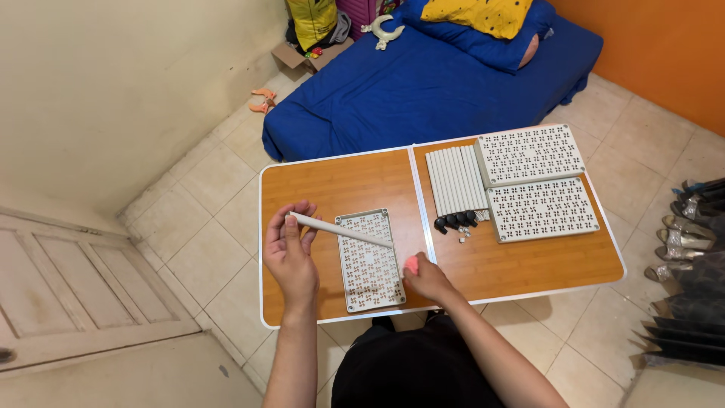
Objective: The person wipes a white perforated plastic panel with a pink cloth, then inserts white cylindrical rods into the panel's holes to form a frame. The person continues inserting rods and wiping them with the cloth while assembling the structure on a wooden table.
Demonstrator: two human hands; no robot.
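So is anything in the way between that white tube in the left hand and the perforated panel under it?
Nothing visible. The left hand holds the white tube slanting over the perforated panel, with only open air between them.

At twelve o'clock we see a blue-sheeted mattress [423, 83] bearing a yellow pillow [477, 15]; at three o'clock, a row of shoes [691, 234] lines the tiled floor [204, 219].

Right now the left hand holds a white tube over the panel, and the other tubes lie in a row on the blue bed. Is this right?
Not quite. The head view shows the left hand holding the white tube over the panel, but the other tubes lie in a row on the wooden table, not on the bed.
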